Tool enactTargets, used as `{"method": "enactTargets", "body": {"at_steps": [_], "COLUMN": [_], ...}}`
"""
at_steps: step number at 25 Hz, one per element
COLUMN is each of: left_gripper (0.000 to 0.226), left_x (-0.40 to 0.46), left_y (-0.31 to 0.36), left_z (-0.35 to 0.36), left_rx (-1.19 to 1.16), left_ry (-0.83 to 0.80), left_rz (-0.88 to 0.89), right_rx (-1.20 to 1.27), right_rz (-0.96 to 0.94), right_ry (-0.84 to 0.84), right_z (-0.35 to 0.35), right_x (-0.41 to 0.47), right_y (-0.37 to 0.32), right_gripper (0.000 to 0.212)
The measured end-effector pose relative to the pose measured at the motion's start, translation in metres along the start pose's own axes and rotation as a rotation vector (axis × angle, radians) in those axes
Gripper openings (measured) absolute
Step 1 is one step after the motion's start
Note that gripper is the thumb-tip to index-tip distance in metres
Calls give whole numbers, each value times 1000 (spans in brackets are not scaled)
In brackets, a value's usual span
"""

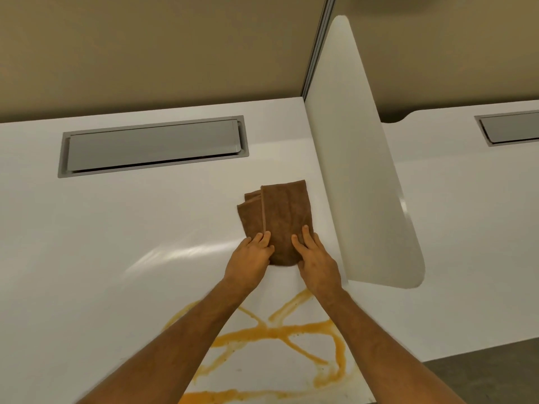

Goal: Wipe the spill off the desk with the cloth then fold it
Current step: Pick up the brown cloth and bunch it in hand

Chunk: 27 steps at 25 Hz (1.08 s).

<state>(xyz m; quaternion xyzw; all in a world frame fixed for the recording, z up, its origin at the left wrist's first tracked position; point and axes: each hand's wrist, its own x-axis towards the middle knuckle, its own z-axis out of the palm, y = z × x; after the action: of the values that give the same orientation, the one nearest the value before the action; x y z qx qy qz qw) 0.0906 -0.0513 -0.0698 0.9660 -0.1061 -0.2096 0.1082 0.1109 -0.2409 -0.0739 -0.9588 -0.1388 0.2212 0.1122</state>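
Note:
A brown cloth (pixel 278 214) lies folded on the white desk (pixel 116 243), right of centre, close to the divider. My left hand (pixel 250 258) rests on the cloth's near left corner, fingers curled over its edge. My right hand (pixel 316 260) lies flat on its near right side, fingers pointing away from me. An orange spill (pixel 271 333) runs in crossing streaks over the desk near me, under and between my forearms, which hide part of it.
A white rounded divider panel (pixel 358 170) stands just right of the cloth. A grey cable hatch (pixel 151 145) is set into the desk at the back left. A second desk with another hatch (pixel 510 129) lies beyond the divider.

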Motion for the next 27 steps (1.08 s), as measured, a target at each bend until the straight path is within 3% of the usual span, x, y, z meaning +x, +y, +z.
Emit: {"method": "enactTargets", "body": {"at_steps": [3,8,14,16,18,20,24,27], "left_gripper": [30,10,14,15,19,33,90,84], "left_x": [-11,-59,-155,-192,-231,-266,-319,-340], "left_y": [0,-11,-29,-37,-50,-65,-68,-62], "left_z": [-10,-52,-96,-99,-101,-95,-90,-95], "left_rx": [-158,-482,-698,-908,-1270,-1462,-1464,-1446], "left_ry": [84,365,517,496,383,254,31,-79], "left_rz": [-48,-120,-25,-84,-154,-112,92,156], "right_rx": [95,310,804,869,958,1060,1247,1380], "right_rz": [26,-73,17,11,27,4,-76,-67], "right_ry": [55,305,184,174,157,130,83,98], "right_z": [-14,-51,-105,-108,-109,-112,-125,-128], "right_x": [1,-27,-99,-131,-165,-196,-242,-267], "right_y": [-12,-49,-130,-157,-182,-207,-245,-262], "right_gripper": [44,24,14,14,17,19,16,21]}}
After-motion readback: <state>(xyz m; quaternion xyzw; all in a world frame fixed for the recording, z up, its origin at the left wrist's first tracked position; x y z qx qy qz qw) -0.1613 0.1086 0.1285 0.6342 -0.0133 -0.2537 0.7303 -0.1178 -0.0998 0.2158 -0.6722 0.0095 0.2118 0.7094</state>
